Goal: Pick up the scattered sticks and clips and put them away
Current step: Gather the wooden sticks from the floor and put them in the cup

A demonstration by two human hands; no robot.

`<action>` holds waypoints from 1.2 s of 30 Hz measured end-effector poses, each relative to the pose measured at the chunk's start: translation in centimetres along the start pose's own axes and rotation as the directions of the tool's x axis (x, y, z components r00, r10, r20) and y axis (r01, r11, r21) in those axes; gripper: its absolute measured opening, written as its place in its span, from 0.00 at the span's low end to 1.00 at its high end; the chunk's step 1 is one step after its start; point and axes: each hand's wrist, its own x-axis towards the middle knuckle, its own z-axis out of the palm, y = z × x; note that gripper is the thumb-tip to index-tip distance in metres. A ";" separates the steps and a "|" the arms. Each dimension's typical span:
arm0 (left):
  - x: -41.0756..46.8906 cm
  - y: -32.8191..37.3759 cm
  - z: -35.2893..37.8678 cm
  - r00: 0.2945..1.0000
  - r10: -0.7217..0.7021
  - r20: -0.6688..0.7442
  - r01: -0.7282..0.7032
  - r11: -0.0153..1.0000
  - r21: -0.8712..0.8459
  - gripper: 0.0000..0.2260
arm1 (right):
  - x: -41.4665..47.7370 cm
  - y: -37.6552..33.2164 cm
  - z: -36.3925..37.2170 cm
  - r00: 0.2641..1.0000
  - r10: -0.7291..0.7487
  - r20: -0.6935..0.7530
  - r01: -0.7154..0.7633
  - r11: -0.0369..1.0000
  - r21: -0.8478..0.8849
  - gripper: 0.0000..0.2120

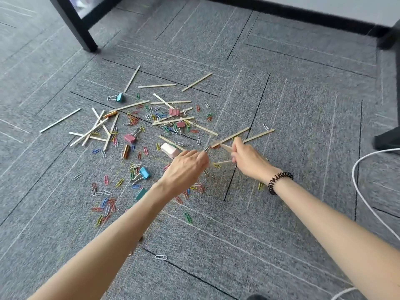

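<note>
Fingers [236, 144] of the right hand [249, 158] pinched thin sticks [225, 147], whose free ends jutted toward 9 and 10 o'clock. The left hand [186, 167] hung with its fingers [202, 158] curled down, the tips blurred; whether they held anything could not be told. A loose stick [230, 137] lay on the carpet [281, 83] just at 12 o'clock of the right fingers, its long axis running from 8 to 2 o'clock, likely within easier reach of the right hand. Clips [134, 121] and more sticks littered the floor at 10 o'clock.

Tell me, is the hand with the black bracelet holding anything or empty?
Holding: the right hand grips wooden sticks that fan out past its fingers.
</note>
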 end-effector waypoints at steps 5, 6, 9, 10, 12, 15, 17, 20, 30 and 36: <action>0.8 -1.3 -1.2 0.984 -0.176 -0.007 0.176 0.984 0.020 0.06 | 0.6 1.6 -0.6 0.992 0.048 -0.115 -0.049 0.999 -0.008 0.10; 1.0 -1.8 -1.4 0.982 -0.186 -0.031 0.187 0.981 0.054 0.07 | 0.8 2.0 -0.6 0.989 0.062 -0.138 -0.067 0.997 -0.030 0.09; 1.5 -3.4 -1.6 0.968 -0.250 -0.001 0.248 0.957 0.153 0.12 | 1.1 3.0 -0.7 0.983 0.094 -0.156 -0.114 0.986 -0.125 0.06; 1.6 -3.8 -1.7 0.957 -0.289 0.033 0.280 0.945 0.168 0.15 | 1.2 3.3 -0.6 0.983 0.100 -0.157 -0.123 0.981 -0.150 0.06; 1.9 -4.3 -1.9 0.938 -0.337 0.085 0.321 0.933 0.163 0.17 | 1.3 3.6 -0.5 0.980 0.119 -0.157 -0.143 0.978 -0.151 0.05; 2.4 -4.6 -1.8 0.932 -0.343 0.114 0.323 0.932 0.164 0.13 | 1.2 3.7 -0.3 0.971 0.137 -0.196 -0.164 0.978 -0.126 0.06; 2.7 -4.9 -1.6 0.931 -0.343 0.123 0.321 0.932 0.168 0.10 | 1.1 3.9 -0.2 0.960 0.143 -0.241 -0.168 0.982 -0.086 0.08; 3.1 -5.2 -1.5 0.937 -0.324 0.133 0.301 0.938 0.171 0.05 | 1.4 4.2 -0.4 0.961 0.155 -0.229 -0.178 0.981 -0.083 0.08; 3.8 -5.9 -1.1 0.968 -0.193 0.158 0.166 0.972 0.169 0.09 | 1.6 3.9 -0.3 0.989 0.051 -0.139 -0.072 0.985 -0.154 0.02; 5.4 -4.1 -1.1 0.981 -0.193 0.027 0.188 0.976 0.113 0.11 | 2.1 4.3 -1.8 0.987 0.080 -0.141 -0.077 0.997 0.029 0.07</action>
